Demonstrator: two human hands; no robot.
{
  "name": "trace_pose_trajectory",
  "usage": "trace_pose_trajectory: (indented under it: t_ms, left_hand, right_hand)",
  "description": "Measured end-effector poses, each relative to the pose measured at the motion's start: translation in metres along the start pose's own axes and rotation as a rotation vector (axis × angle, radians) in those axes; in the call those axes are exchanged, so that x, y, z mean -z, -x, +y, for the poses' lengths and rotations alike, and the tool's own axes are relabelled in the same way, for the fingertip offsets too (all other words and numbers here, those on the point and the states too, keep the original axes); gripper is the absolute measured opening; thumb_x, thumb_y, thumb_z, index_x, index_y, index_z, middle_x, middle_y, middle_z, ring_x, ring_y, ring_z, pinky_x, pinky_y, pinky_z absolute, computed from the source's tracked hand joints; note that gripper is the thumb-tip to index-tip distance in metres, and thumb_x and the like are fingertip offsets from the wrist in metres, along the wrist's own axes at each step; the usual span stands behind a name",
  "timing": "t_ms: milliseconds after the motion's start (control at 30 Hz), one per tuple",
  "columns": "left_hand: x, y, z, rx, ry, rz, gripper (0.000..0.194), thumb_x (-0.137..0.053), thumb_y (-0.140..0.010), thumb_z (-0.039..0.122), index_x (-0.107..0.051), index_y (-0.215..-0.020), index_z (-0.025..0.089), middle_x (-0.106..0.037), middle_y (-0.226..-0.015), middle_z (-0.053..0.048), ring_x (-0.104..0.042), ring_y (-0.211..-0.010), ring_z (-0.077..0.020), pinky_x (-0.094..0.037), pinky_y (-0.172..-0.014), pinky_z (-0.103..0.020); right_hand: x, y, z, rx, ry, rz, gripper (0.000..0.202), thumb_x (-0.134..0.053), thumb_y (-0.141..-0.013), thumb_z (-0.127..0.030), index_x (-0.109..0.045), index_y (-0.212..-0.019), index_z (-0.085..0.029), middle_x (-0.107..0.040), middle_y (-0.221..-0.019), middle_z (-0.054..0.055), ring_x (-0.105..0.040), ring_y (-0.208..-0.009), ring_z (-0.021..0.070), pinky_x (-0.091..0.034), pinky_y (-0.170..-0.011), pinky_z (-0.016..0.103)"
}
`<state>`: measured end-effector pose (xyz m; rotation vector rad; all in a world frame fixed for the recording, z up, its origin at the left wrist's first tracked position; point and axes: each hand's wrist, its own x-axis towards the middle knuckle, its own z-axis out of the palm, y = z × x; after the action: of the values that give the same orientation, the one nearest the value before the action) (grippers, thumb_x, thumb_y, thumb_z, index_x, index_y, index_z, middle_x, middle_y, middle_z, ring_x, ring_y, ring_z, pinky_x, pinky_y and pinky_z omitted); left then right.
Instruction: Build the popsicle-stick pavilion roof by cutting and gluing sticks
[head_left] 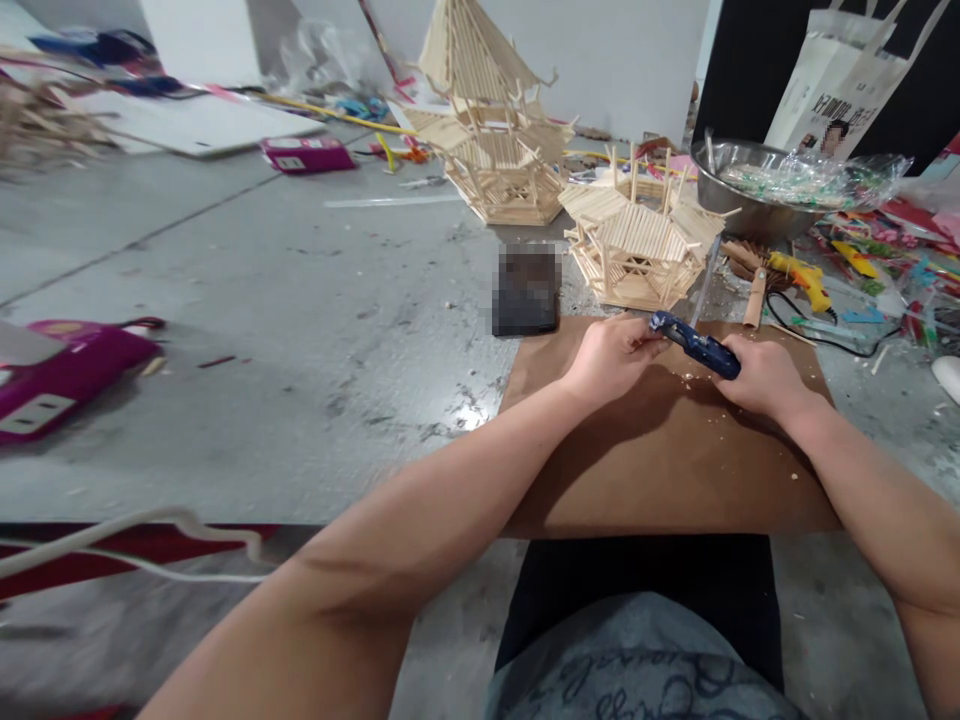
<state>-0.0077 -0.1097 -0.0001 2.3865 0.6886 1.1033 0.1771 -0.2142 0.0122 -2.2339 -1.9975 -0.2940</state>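
Observation:
My right hand is wrapped round a dark blue glue gun, held over a brown sheet. A clear stick rises just behind the gun. Close to the gun's left end, my left hand has its fingers pinched together; what they hold, if anything, is too small to make out. Just beyond both hands stands a small six-sided pavilion of thin wooden sticks. Farther back is a taller stick tower with a pointed roof.
A black, blurred-out object lies left of the sheet. To the right are a yellow glue gun with a cord, a metal bowl and colourful scraps. Magenta power strips sit on the left of the grey table.

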Motion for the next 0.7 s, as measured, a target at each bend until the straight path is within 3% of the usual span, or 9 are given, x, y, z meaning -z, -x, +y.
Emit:
trace_pose_trajectory:
  t_ms: [333,700]
  left_hand:
    - [-0.0002,-0.0002,-0.0024,0.027,0.004,-0.008,0.016,-0.057,-0.075,0.025,-0.062,-0.064,0.015,-0.058,-0.06,-0.002,-0.053,-0.057,-0.0118,-0.039,-0.052,-0.022]
    - [0.0035,-0.001,-0.0021,-0.06,-0.021,-0.055,0.019,-0.053,-0.077,0.021,-0.058,-0.059,0.015,-0.057,-0.058,-0.001,-0.053,-0.057,-0.0117,-0.038,-0.053,-0.022]
  right_hand:
    - [-0.0007,-0.0012,0.0001,0.002,0.018,0.007,0.03,-0.052,-0.07,-0.038,-0.059,-0.091,-0.019,-0.067,-0.075,0.007,-0.062,-0.069,0.0244,-0.039,-0.056,0.03]
    - [0.0,-0.0033,0.0057,0.023,-0.022,-0.027,0.035,-0.055,-0.068,-0.037,-0.056,-0.097,-0.018,-0.066,-0.085,0.009,-0.062,-0.075,0.0256,-0.041,-0.059,0.031]
